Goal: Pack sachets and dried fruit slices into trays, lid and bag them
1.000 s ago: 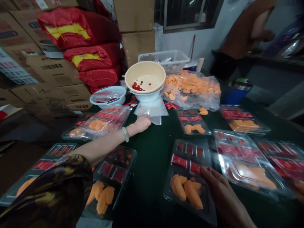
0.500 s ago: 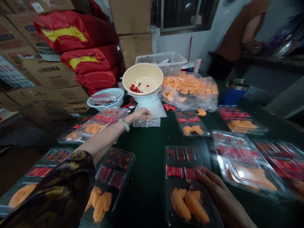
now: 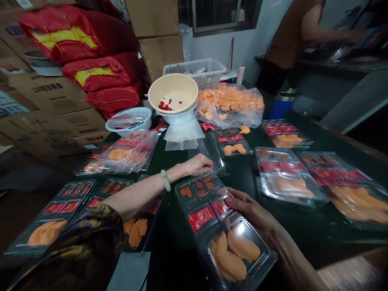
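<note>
My left hand (image 3: 198, 165) is closed in a pinch on a clear plastic bag (image 3: 212, 152), which hangs open just beyond the fingers. My right hand (image 3: 253, 212) grips the right side of a clear lidded tray (image 3: 224, 226), with the fingers laid over its lid. The tray holds orange fruit pieces at the near end, red packets in the middle and small red pieces at the far end. It sits turned at an angle, its far end close under my left hand. A stack of clear bags (image 3: 183, 135) lies beneath the cream bowl (image 3: 172, 93).
Several more filled trays (image 3: 279, 178) cover the dark green table (image 3: 239, 171) on both sides. A bag of orange pieces (image 3: 230, 103), a white basket (image 3: 197, 70) and a white bowl (image 3: 129, 120) stand at the back. Boxes and red sacks (image 3: 91, 74) are piled left. Another person (image 3: 291, 36) stands at the back right.
My left hand has pulled a clear bag from the stack under the bowls back toward me. My right hand has turned the tray and drawn it left, toward the bag.
</note>
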A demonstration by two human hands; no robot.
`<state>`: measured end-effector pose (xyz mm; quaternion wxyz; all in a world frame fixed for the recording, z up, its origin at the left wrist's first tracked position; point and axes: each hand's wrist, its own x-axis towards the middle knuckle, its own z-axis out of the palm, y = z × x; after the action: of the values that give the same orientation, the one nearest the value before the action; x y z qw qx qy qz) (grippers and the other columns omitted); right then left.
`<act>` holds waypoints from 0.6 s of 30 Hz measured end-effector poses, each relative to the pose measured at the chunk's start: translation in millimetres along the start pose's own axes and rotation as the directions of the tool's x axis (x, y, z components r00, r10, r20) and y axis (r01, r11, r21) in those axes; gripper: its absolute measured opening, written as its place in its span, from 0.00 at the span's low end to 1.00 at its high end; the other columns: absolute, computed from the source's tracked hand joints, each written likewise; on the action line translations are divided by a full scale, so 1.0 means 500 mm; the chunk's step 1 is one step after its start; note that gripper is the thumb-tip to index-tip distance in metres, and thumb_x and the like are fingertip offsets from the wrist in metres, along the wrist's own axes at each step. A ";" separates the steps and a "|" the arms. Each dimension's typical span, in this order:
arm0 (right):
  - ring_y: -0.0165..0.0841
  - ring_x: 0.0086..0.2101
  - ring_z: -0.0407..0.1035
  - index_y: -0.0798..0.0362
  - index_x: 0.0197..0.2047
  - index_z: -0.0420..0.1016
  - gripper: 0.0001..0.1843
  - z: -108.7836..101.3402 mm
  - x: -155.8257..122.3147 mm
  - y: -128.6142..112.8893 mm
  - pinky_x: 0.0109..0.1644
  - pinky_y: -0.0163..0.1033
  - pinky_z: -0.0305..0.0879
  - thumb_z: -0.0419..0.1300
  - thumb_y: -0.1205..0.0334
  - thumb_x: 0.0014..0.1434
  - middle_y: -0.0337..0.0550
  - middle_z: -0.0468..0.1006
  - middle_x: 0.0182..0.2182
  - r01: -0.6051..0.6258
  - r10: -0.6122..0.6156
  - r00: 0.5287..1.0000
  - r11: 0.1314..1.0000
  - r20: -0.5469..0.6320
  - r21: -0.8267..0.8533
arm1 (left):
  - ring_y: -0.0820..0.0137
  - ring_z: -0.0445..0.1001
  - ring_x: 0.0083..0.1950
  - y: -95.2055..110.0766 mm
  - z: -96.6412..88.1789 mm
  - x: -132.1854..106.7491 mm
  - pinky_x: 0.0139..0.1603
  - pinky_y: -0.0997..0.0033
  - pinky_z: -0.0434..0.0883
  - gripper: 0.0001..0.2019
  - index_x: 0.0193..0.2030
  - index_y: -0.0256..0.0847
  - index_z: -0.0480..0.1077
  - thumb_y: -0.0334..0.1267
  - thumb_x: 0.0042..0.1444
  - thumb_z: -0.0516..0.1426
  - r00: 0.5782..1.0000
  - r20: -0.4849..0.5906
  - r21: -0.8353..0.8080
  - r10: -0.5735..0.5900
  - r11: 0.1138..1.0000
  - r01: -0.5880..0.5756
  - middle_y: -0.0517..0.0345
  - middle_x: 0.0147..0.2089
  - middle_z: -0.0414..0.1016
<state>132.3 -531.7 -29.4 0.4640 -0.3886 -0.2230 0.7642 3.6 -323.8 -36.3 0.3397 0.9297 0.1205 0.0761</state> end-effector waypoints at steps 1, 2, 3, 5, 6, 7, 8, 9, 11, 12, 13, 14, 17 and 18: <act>0.31 0.21 0.71 0.54 0.48 0.66 0.22 -0.006 -0.011 0.006 0.29 0.34 0.64 0.63 0.57 0.50 0.41 0.78 0.23 -0.008 0.009 1.000 1.000 -0.017 0.004 | 0.77 0.64 0.26 0.013 0.011 -0.008 0.28 0.79 0.60 0.09 0.26 0.33 0.70 0.35 0.53 0.55 1.000 0.019 -0.035 0.002 0.999 -0.001 0.59 0.25 0.69; 0.30 0.21 0.71 0.55 0.47 0.66 0.21 -0.013 -0.022 0.012 0.29 0.33 0.64 0.63 0.59 0.51 0.41 0.78 0.23 -0.016 0.017 0.999 1.000 -0.045 0.009 | 0.77 0.64 0.25 0.024 0.018 -0.016 0.28 0.80 0.60 0.09 0.27 0.33 0.71 0.36 0.54 0.54 0.999 0.031 -0.065 -0.010 0.998 0.012 0.59 0.24 0.69; 0.30 0.21 0.72 0.55 0.47 0.66 0.20 -0.020 -0.034 0.019 0.29 0.32 0.64 0.63 0.60 0.51 0.41 0.78 0.23 -0.021 0.022 0.996 1.000 -0.081 0.014 | 0.78 0.63 0.25 0.033 0.023 -0.024 0.27 0.79 0.60 0.10 0.28 0.33 0.71 0.36 0.55 0.54 0.999 0.036 -0.084 -0.025 0.996 0.028 0.59 0.24 0.68; 0.29 0.20 0.71 0.56 0.46 0.66 0.19 -0.031 -0.056 0.033 0.26 0.30 0.63 0.63 0.61 0.50 0.42 0.78 0.23 -0.029 0.032 0.987 0.999 -0.160 0.020 | 0.76 0.64 0.27 0.050 0.029 -0.039 0.30 0.78 0.62 0.10 0.28 0.33 0.70 0.37 0.55 0.54 1.000 0.026 -0.063 0.000 0.998 0.002 0.59 0.25 0.68; 0.29 0.20 0.71 0.56 0.46 0.65 0.20 -0.034 -0.065 0.039 0.25 0.29 0.62 0.63 0.62 0.50 0.43 0.78 0.22 -0.034 0.037 0.980 0.999 -0.197 0.020 | 0.75 0.65 0.29 0.059 0.032 -0.044 0.34 0.77 0.63 0.10 0.28 0.34 0.70 0.37 0.56 0.54 0.999 0.010 -0.028 0.042 0.999 -0.041 0.57 0.26 0.68; 0.29 0.20 0.71 0.56 0.48 0.64 0.22 -0.035 -0.073 0.044 0.24 0.29 0.62 0.63 0.62 0.50 0.43 0.78 0.22 -0.033 0.037 0.974 0.999 -0.225 0.020 | 0.73 0.66 0.33 0.070 0.037 -0.049 0.38 0.75 0.64 0.10 0.28 0.34 0.69 0.36 0.56 0.54 0.996 -0.002 0.009 0.095 0.995 -0.095 0.55 0.29 0.69; 0.29 0.20 0.71 0.56 0.50 0.62 0.25 -0.035 -0.080 0.049 0.24 0.29 0.63 0.63 0.62 0.50 0.42 0.78 0.22 -0.024 0.029 0.970 0.999 -0.241 0.021 | 0.72 0.67 0.37 0.082 0.042 -0.052 0.42 0.73 0.64 0.10 0.27 0.34 0.68 0.36 0.57 0.53 0.989 -0.009 0.040 0.150 0.988 -0.149 0.53 0.33 0.70; 0.29 0.20 0.71 0.55 0.54 0.60 0.30 -0.033 -0.085 0.052 0.24 0.30 0.64 0.64 0.63 0.49 0.41 0.78 0.23 -0.006 0.011 0.969 1.000 -0.248 0.021 | 0.71 0.67 0.39 0.096 0.050 -0.054 0.45 0.72 0.64 0.10 0.27 0.35 0.68 0.35 0.58 0.52 0.981 -0.006 0.057 0.195 0.979 -0.195 0.50 0.37 0.70; 0.30 0.20 0.72 0.54 0.62 0.51 0.40 -0.027 -0.090 0.057 0.26 0.32 0.66 0.64 0.64 0.48 0.39 0.78 0.23 0.044 -0.042 0.964 0.999 -0.264 0.004 | 0.71 0.68 0.41 0.123 0.067 -0.057 0.45 0.72 0.64 0.10 0.30 0.35 0.67 0.34 0.60 0.49 0.970 0.018 0.043 0.241 0.969 -0.242 0.48 0.41 0.70; 0.31 0.20 0.72 0.54 0.64 0.46 0.44 -0.024 -0.092 0.059 0.26 0.33 0.66 0.64 0.64 0.48 0.38 0.77 0.23 0.070 -0.070 0.958 0.998 -0.278 -0.010 | 0.71 0.68 0.41 0.135 0.076 -0.058 0.44 0.73 0.64 0.10 0.32 0.35 0.66 0.33 0.60 0.48 0.968 0.033 0.028 0.248 0.968 -0.249 0.47 0.42 0.70; 0.32 0.20 0.72 0.53 0.66 0.42 0.47 -0.021 -0.093 0.060 0.26 0.33 0.66 0.64 0.65 0.48 0.37 0.77 0.22 0.086 -0.089 0.952 0.996 -0.293 -0.025 | 0.71 0.68 0.41 0.145 0.085 -0.060 0.43 0.73 0.65 0.09 0.34 0.35 0.66 0.33 0.61 0.47 0.967 0.045 0.017 0.250 0.968 -0.251 0.48 0.42 0.70; 0.32 0.20 0.72 0.53 0.66 0.39 0.49 -0.020 -0.094 0.061 0.25 0.33 0.66 0.63 0.65 0.48 0.37 0.77 0.22 0.091 -0.098 0.947 0.995 -0.305 -0.035 | 0.71 0.69 0.41 0.152 0.092 -0.063 0.43 0.73 0.65 0.10 0.36 0.35 0.66 0.34 0.62 0.46 0.967 0.051 0.015 0.251 0.968 -0.252 0.48 0.41 0.70; 0.30 0.20 0.72 0.51 0.66 0.43 0.47 -0.021 -0.101 0.065 0.26 0.32 0.65 0.63 0.65 0.49 0.38 0.78 0.23 0.090 -0.094 0.953 0.996 -0.289 -0.026 | 0.70 0.68 0.45 0.157 0.104 -0.080 0.46 0.71 0.64 0.11 0.38 0.35 0.66 0.34 0.63 0.44 0.966 0.024 0.118 0.258 0.959 -0.259 0.47 0.43 0.69; 0.30 0.21 0.72 0.51 0.66 0.45 0.46 -0.023 -0.103 0.067 0.26 0.32 0.65 0.64 0.65 0.48 0.38 0.78 0.24 0.093 -0.093 0.957 0.996 -0.276 -0.013 | 0.68 0.67 0.47 0.154 0.106 -0.088 0.48 0.69 0.63 0.11 0.39 0.35 0.66 0.35 0.63 0.44 0.967 -0.002 0.196 0.256 0.948 -0.250 0.46 0.46 0.69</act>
<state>137.7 -593.3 -39.8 0.5259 -0.4807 -0.1742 0.6797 -13.3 -425.6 -28.9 0.2329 0.9650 0.0119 0.1198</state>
